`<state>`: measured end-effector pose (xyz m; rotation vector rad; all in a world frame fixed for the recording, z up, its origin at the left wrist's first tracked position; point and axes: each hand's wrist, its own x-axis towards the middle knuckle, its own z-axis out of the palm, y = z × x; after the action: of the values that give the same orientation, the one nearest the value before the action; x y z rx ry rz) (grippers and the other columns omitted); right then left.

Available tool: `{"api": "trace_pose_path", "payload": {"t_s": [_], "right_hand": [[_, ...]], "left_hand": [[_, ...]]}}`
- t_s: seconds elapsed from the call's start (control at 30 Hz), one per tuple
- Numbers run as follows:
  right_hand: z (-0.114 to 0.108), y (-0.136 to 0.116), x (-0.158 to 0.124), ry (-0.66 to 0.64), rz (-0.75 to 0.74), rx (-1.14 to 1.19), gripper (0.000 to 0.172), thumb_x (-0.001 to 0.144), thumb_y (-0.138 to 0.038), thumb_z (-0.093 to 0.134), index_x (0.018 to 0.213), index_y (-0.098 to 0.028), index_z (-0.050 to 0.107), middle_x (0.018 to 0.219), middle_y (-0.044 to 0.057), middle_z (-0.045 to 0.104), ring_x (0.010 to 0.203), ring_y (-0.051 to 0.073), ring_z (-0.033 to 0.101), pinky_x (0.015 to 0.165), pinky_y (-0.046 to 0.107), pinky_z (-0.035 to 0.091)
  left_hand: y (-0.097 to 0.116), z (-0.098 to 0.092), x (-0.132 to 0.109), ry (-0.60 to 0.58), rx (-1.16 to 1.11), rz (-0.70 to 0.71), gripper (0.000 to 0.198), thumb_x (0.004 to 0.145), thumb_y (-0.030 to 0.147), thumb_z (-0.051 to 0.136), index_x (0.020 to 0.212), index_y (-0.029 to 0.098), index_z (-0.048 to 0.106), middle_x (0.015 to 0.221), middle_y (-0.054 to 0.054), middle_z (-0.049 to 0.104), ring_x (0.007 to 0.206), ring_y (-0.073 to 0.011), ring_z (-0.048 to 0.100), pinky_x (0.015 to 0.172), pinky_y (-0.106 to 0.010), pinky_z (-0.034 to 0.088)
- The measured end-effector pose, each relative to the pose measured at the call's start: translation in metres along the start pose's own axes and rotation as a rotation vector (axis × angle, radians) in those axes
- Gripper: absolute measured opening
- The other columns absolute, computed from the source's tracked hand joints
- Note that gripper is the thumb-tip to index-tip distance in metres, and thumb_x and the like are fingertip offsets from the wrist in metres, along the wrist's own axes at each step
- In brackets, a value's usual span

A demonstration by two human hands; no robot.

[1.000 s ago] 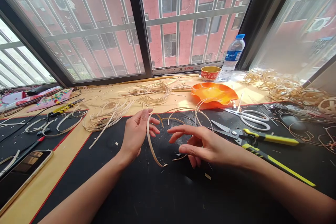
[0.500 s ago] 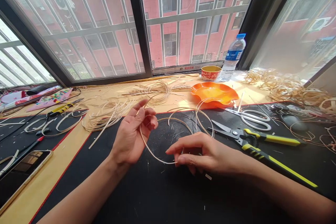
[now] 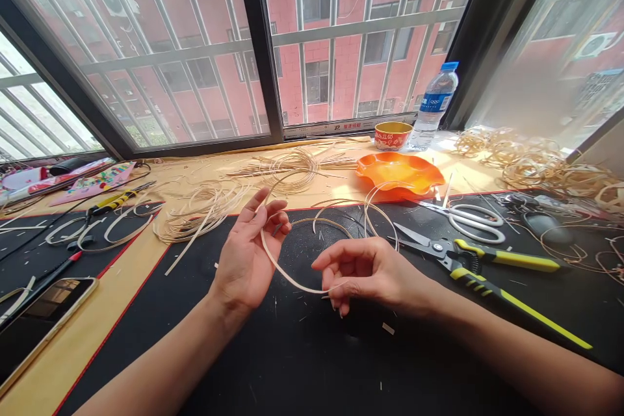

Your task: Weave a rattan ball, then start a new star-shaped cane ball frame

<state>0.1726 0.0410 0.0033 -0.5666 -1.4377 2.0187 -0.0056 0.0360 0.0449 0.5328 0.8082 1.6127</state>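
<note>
A thin pale rattan strip point(image 3: 291, 280) curves between my two hands above the black mat point(image 3: 312, 364). My left hand point(image 3: 251, 253) is closed on it, the strip pinched between thumb and forefinger, with one end rising past the fingertips. At the strip's lower end, my right hand point(image 3: 370, 273) grips it by thumb and fingers. Behind the hands, loose curled strips point(image 3: 375, 214) lie on the mat, partly hidden by my right hand. Small cut scraps point(image 3: 388, 329) are scattered nearby.
To the right lie yellow-black shears point(image 3: 468, 260) and white-handled scissors point(image 3: 475, 224). An orange wavy dish point(image 3: 400, 175), a red tin point(image 3: 392, 136) and a water bottle point(image 3: 435, 107) stand near the window. Strip bundles point(image 3: 195, 214) lie left; a phone point(image 3: 43, 331) sits at the left edge.
My right hand has shifted slightly, its fingers curling differently around the strip. The strip's lower end has risen a little. My left hand keeps its pinch with a small shift.
</note>
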Motion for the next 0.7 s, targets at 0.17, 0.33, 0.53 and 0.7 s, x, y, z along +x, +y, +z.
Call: {"api": "trace_pose_path", "payload": {"t_s": [0.17, 0.33, 0.53, 0.7], "right_hand": [[-0.002, -0.004, -0.002, 0.008, -0.015, -0.026, 0.021, 0.068, -0.021, 0.077, 0.087, -0.015, 0.069, 0.075, 0.000, 0.066, 0.061, 0.008, 0.062, 0.058, 0.019, 0.053], [0.002, -0.006, -0.004, -0.069, -0.037, -0.069, 0.018, 0.068, -0.015, 0.076, 0.086, -0.019, 0.074, 0.081, -0.001, 0.064, 0.063, 0.006, 0.061, 0.059, 0.015, 0.051], [0.004, -0.009, -0.007, -0.051, -0.169, -0.200, 0.013, 0.071, -0.016, 0.075, 0.083, -0.022, 0.077, 0.088, 0.000, 0.059, 0.065, 0.005, 0.057, 0.058, 0.016, 0.050], [0.003, -0.016, -0.009, -0.049, -0.186, -0.176, 0.011, 0.083, -0.026, 0.064, 0.079, -0.017, 0.068, 0.097, 0.005, 0.069, 0.088, 0.014, 0.063, 0.073, 0.024, 0.052]], "left_hand": [[-0.003, -0.001, -0.002, 0.016, 0.011, 0.000, 0.024, 0.092, 0.005, 0.041, 0.103, 0.015, 0.059, 0.077, -0.004, 0.066, 0.065, -0.0096, 0.060, 0.064, -0.020, 0.052], [-0.005, -0.002, -0.002, 0.037, 0.000, 0.006, 0.024, 0.093, 0.005, 0.039, 0.102, 0.013, 0.060, 0.075, -0.004, 0.065, 0.067, -0.0093, 0.060, 0.065, -0.019, 0.052], [-0.010, -0.001, -0.004, 0.048, 0.021, -0.026, 0.024, 0.092, 0.003, 0.040, 0.101, 0.012, 0.061, 0.075, -0.005, 0.067, 0.067, -0.0095, 0.062, 0.067, -0.020, 0.052], [-0.013, -0.002, -0.006, 0.007, 0.132, -0.035, 0.020, 0.088, 0.005, 0.047, 0.094, 0.011, 0.065, 0.074, -0.005, 0.066, 0.067, -0.0100, 0.061, 0.069, -0.021, 0.050]]}}
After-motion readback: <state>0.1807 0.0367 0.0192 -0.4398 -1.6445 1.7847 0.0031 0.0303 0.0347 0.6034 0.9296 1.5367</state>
